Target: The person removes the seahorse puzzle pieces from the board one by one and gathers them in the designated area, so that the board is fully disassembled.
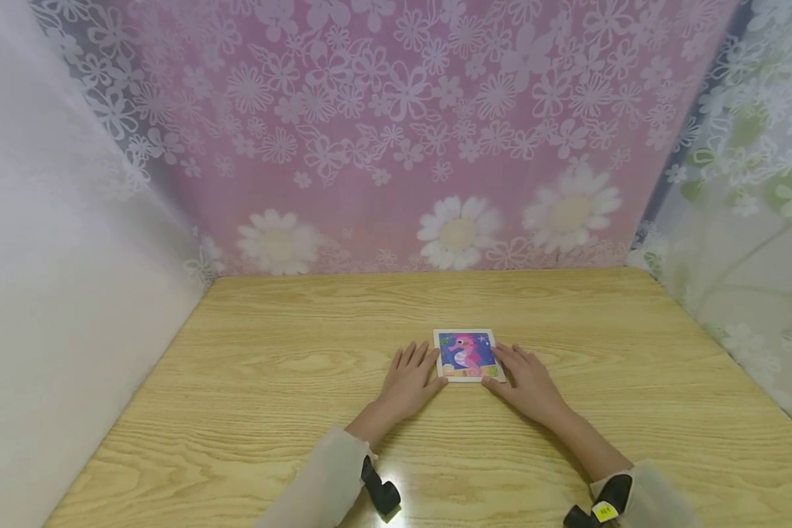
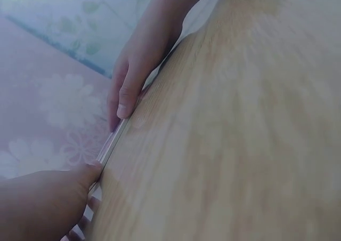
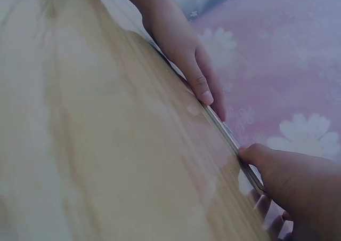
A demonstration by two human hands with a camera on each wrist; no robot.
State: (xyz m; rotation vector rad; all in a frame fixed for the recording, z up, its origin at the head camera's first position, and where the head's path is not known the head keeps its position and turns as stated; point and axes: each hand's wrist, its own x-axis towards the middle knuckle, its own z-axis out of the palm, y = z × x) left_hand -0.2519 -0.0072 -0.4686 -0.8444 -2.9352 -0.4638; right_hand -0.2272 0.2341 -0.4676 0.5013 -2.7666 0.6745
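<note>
Touching the left edge of the picture board [image 1: 467,353] with fingers [image 1: 407,356] of the left hand [image 1: 407,385] outstretched, unclenched, thumb at the near corner; likewise at the right edge with the right hand [image 1: 531,383]. Lying flat between both, about midway across a pale, wood-grained desk [image 1: 290,389], streaked with glare near the front. Enclosed behind by a pink floral curtain [image 1: 396,169] with white daisies, at left by a whitish curtain [image 1: 66,293], at right by a leaf-patterned curtain [image 1: 752,220]. As for the picture board: square, white-bordered, printed with a pink seahorse on blue above sandy seabed. From both wrists, visible only edge-on, partly covered by thumbs. Farther out, cream sleeves [image 1: 323,480] and black wrist gear [image 1: 381,491].
</note>
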